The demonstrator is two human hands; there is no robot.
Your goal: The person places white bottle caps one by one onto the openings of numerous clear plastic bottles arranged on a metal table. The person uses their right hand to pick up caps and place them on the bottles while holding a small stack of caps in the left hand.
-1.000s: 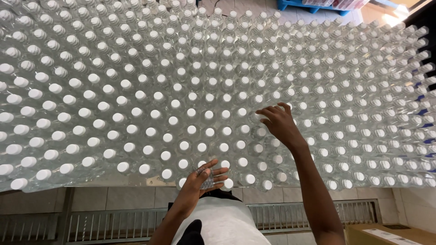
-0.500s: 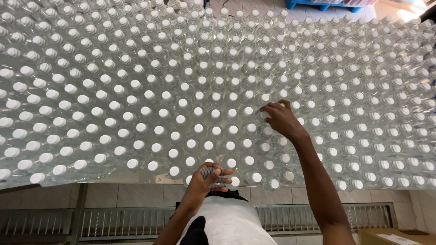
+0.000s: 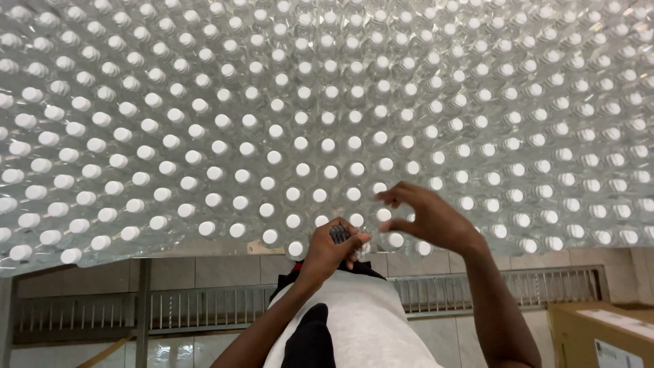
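While the field of clear plastic bottles (image 3: 286,123) with white caps fills nearly the whole head view, its top, left and right sides run off frame, so the full extent can't be told. Bottles stand upright, packed touching in slanted rows, seen from above; mostly caps and shoulders show, bodies are hidden under the glare of clear wrap or plastic. No labels can be made out on them.

Below the near edge of the bottles, a grey tiled floor (image 3: 204,272) with a long metal drain grate (image 3: 82,317) runs left to right, partly hidden behind the person's white-clothed torso (image 3: 354,327). A thin post crosses the grate at left.

At bottom right, a brown cardboard box (image 3: 599,334) is cut off by the frame edge; it carries a white rectangular label w/ dark print, too small to read.

The person's right hand (image 3: 426,218) hovers at the near edge of the bottles, fingers spread and curled, thumb apart from the rest, gripping nothing visible; fingertips are motion-blurred just over the caps in the front rows.

The left hand (image 3: 334,249) sits just beside it, lower, fingers closed around a small dark ribbed object (image 3: 339,234), approx. at the front row's edge. What that object is can't be told; most of it is hidden in the fist.
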